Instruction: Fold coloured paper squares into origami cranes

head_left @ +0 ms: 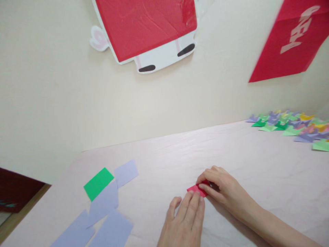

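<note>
A small piece of folded red paper (192, 188) lies on the pale table at the lower middle of the head view. My right hand (218, 183) pinches its right side between thumb and fingers, which hide part of that side. From the near side, my left hand (186, 216) rests its outstretched fingertips on the paper's lower edge, with the thumb spread apart. Both hands are close together at the paper.
Left on the table lie a green paper rectangle (99, 183) and several lavender sheets (111, 228), some overlapping. Several folded colored paper pieces (288, 125) cluster at the far right. The wall (164, 106) behind carries a red-and-white cutout (149, 31) and a red sheet (285, 51).
</note>
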Available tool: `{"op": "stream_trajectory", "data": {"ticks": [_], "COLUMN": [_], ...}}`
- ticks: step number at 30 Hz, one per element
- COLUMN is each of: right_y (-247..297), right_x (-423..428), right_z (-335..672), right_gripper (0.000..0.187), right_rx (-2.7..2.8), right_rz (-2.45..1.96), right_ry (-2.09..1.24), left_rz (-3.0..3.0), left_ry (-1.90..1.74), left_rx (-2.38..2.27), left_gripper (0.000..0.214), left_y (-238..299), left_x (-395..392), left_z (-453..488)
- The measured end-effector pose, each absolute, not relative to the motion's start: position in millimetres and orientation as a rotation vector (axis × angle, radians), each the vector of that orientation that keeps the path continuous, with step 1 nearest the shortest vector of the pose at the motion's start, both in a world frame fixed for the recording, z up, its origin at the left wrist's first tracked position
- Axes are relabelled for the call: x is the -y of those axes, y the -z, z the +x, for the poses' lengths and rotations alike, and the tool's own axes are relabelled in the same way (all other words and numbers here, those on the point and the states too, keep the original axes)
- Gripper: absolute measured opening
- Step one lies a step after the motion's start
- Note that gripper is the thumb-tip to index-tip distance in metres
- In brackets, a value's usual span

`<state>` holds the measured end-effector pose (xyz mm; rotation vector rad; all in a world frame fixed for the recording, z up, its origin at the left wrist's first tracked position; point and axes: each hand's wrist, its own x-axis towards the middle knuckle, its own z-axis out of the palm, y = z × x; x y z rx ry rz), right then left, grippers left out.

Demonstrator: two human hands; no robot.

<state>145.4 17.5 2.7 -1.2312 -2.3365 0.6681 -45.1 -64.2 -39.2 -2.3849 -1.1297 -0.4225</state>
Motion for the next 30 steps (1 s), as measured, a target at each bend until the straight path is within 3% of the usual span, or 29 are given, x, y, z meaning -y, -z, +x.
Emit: {"op": "stream_trajectory", "data": {"ticks": [7,12,18,24,30], "right_y": [-0.2,2.3,5.0,6.7,-2.2], "right_x": [-16.2,-16.1,-16.1,-13.9,-7.0], "right_z": [144.5,144.6,144.6,143.6,141.5], "right_gripper": [0.016,0.018,0.017,0.017,0.010], "right_rx": [2.380,2.364,2.339,2.346,2.346], "right_rz": [-1.180,-1.169,-1.175,-1.176,-1.192], "right_ry": [-0.612,-0.632,-0.631,-0.594,-0.600], "left_rz": [-2.375,-2.383,-2.375,-2.415,-2.451], "left_ry": [0.492,0.502,0.423,0.468,0.482], "left_rx": [1.097,1.104,1.153,1.137,1.169], "left_gripper": [0.070,0.069,0.040,0.068,0.069], "left_y": [35.3,32.9,36.0,28.6,26.4], "left_x": [62.2,62.6,64.9,63.0,63.3], "left_z": [-41.7,-41.8,-40.9,-38.3,-34.0]}}
